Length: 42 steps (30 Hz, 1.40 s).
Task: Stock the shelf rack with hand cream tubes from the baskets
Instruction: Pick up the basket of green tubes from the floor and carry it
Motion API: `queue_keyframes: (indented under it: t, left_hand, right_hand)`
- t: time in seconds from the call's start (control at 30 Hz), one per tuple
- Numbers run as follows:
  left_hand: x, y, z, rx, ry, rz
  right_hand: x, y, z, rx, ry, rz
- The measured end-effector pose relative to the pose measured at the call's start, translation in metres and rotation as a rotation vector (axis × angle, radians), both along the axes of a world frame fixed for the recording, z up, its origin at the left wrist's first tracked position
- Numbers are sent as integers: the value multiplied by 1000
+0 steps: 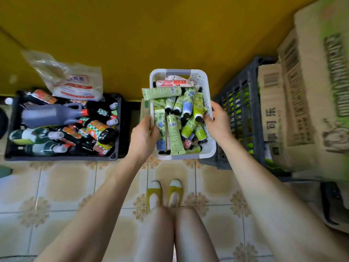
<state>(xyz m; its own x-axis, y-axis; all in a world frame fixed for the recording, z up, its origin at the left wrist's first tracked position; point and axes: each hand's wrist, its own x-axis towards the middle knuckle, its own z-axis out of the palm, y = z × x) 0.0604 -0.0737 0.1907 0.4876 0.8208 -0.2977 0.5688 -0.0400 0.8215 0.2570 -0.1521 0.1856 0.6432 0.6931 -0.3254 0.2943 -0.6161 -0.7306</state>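
A white perforated basket [204,86] sits in the middle of the view, piled with several hand cream tubes [174,133], mostly green with black caps, plus one pink and red tube at the far end. My left hand [144,135] grips the basket's left rim, thumb inside over the tubes. On the opposite side my right hand [218,121] grips the right rim, thumb curled inside near a black cap. Both forearms reach forward from the bottom of the view. No shelf rack is in view.
A black crate [120,129] of sauce bottles lies on the left with a plastic bag [71,80] at its back. A dark slatted crate [238,103] and stacked cardboard boxes [306,87] stand on the right. Yellow wall behind, tiled floor and my feet below.
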Motion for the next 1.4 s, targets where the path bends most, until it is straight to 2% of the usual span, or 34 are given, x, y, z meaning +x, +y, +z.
queue_keyframes:
  t: [0.13,0.27,0.57,0.87,1.07,1.4]
  left_hand:
    - [-16,1,69,-3,-126,105]
    - [-33,7,130,80,-194,161]
    - [-68,25,229,214,-178,245]
    - [-95,14,276,257,-116,405]
    - [-108,-16,295,251,-109,521]
    - [-141,-83,326,347,-120,748]
  right_hand:
    - [-17,9,63,-8,-13,25]
    - [-35,22,126,44,-14,61]
    - [-66,49,238,121,-38,113]
    - [-88,63,291,136,-24,242]
    - [-102,55,315,144,-27,354]
    - [-137,32,355,196,-58,608]
